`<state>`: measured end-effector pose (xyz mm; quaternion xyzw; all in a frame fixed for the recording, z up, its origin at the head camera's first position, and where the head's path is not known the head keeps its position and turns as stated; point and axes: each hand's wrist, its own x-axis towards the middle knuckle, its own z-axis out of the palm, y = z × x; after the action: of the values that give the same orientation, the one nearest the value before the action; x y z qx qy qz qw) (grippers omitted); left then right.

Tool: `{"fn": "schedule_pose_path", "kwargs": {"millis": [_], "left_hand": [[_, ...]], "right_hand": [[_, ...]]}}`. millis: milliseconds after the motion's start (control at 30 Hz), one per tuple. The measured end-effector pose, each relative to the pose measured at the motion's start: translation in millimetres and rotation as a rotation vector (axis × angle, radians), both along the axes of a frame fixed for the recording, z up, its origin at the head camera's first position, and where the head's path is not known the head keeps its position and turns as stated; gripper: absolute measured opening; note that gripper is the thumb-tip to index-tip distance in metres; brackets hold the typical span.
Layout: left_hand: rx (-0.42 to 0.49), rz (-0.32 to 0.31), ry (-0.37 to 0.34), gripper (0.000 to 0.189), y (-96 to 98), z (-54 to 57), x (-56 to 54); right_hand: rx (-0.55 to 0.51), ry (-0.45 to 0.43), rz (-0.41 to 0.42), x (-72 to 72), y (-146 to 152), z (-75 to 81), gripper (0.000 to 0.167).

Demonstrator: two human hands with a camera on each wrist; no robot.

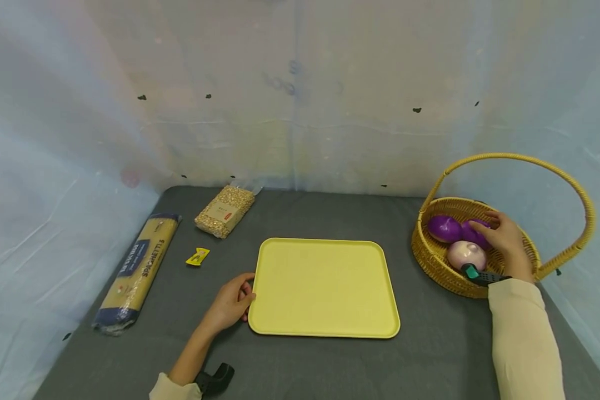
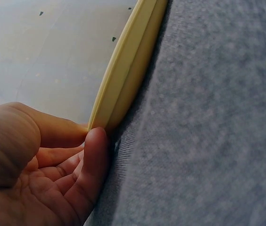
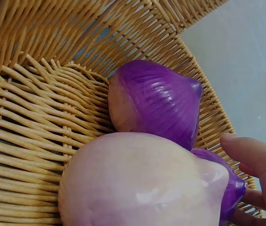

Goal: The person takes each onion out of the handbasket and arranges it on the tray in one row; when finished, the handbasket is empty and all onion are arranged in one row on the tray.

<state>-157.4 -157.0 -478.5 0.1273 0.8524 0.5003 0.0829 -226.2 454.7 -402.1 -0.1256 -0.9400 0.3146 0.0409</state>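
Observation:
My left hand (image 1: 227,303) pinches the left rim of a yellow rectangular tray (image 1: 325,288). In the left wrist view, thumb and fingers meet at the edge of the tray (image 2: 123,77). Over at the right, my right hand (image 1: 509,240) reaches into a wicker basket (image 1: 432,266) and is spread about the right-hand purple onion (image 1: 474,234). The right wrist view shows its thumb apart from this onion (image 3: 231,195) and other fingers close by its tip. Another purple onion (image 1: 444,229) and a pale onion (image 1: 466,253) lie against it.
A spaghetti pack (image 1: 139,272) lies along the table's left side. Nearer the middle are a clear bag of grains (image 1: 226,211) and a small yellow packet (image 1: 197,256). The basket's tall handle (image 1: 510,156) arches above it. Pale sheeting (image 1: 300,111) hangs behind the dark table.

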Motion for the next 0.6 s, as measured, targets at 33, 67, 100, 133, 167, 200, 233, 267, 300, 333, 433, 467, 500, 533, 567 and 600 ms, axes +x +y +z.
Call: {"fn": "schedule_pose_path", "kwargs": {"millis": [33, 67, 100, 133, 167, 200, 233, 267, 300, 333, 433, 467, 500, 533, 567, 600], "left_hand": [[0.002, -0.001, 0.000, 0.042, -0.2, -0.2, 0.1], [0.003, -0.003, 0.001, 0.042, -0.4, -0.2, 0.2], [0.005, -0.005, 0.001, 0.042, -0.5, -0.3, 0.2], [0.004, -0.007, 0.003, 0.042, -0.6, -0.2, 0.3], [0.004, -0.007, 0.005, 0.042, -0.7, -0.3, 0.3], [0.005, -0.007, 0.006, 0.042, -0.8, -0.3, 0.3], [0.006, -0.008, 0.007, 0.042, -0.8, -0.2, 0.3], [0.009, -0.008, 0.006, 0.042, -0.8, 0.0, 0.4], [0.010, -0.007, 0.005, 0.042, -0.8, 0.1, 0.4], [0.010, -0.007, 0.005, 0.042, -0.8, 0.3, 0.6], [0.009, -0.005, -0.001, 0.042, -0.5, 0.7, 0.9], [0.008, -0.004, -0.003, 0.042, -0.4, 0.9, 1.0], [0.006, -0.003, -0.005, 0.042, -0.3, 0.9, 1.0], [0.006, -0.001, -0.007, 0.042, -0.1, 1.1, 1.0], [0.007, 0.001, -0.009, 0.042, 0.0, 1.1, 1.0], [0.008, 0.003, -0.012, 0.042, 0.1, 1.2, 1.0]], "right_hand": [[0.000, -0.002, 0.001, -0.7, 0.0, -0.1, 0.082], [0.004, 0.000, 0.004, -1.2, 0.1, -0.5, 0.082], [0.007, 0.001, 0.005, -1.6, 0.2, -0.6, 0.081], [0.012, 0.004, 0.006, -2.0, 0.4, -0.8, 0.081], [0.011, 0.007, 0.007, -2.5, 0.4, -1.2, 0.080], [0.012, 0.009, 0.007, -2.9, 0.7, -1.5, 0.080], [0.010, 0.011, 0.007, -3.3, 0.6, -1.9, 0.080], [0.009, 0.012, 0.007, -3.6, 0.9, -2.3, 0.081], [0.010, 0.011, 0.007, -3.8, 1.3, -2.9, 0.082], [0.009, 0.009, 0.007, -3.9, 1.5, -3.6, 0.082], [0.017, -0.006, 0.014, -4.0, 2.8, -6.1, 0.085], [0.023, -0.011, 0.018, -3.8, 3.5, -6.8, 0.086], [0.027, -0.017, 0.023, -3.7, 3.9, -7.4, 0.086], [0.028, -0.022, 0.028, -3.6, 4.0, -7.9, 0.086], [0.029, -0.026, 0.034, -3.6, 4.2, -8.5, 0.086], [0.031, -0.028, 0.042, -3.5, 4.4, -8.6, 0.085]]}}
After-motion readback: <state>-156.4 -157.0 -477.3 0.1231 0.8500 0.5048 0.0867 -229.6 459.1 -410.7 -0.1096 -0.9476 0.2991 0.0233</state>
